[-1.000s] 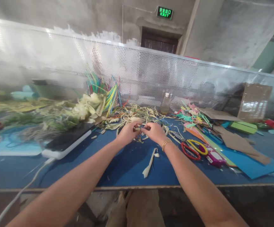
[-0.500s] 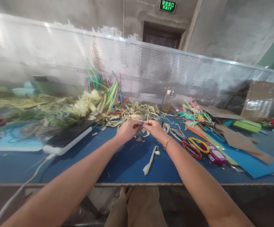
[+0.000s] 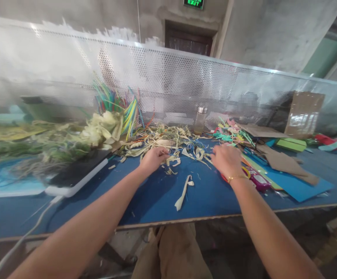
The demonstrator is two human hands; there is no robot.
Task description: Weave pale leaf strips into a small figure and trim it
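Observation:
My left hand is just above the table in front of a heap of pale dried husk strips. Its thumb and fingertips are pinched together on something too small to make out. My right hand, back upward, is over the scissors, whose red and yellow handles show beside the wrist. The hand hides the blades, and its fingertips point down out of sight, so its grip is unclear. A loose pale husk strip lies on the blue table between my forearms.
At left are a black-and-white device with a cable and green fibre bundles. Colourful stems stand behind. A bottle is near the mesh screen. Right hold a purple box, blue sheet and cardboard.
My hands were together at the fingertips; now they are apart. The right has moved right, over the scissors, while the left stays near the husk heap. The camera view has shifted slightly.

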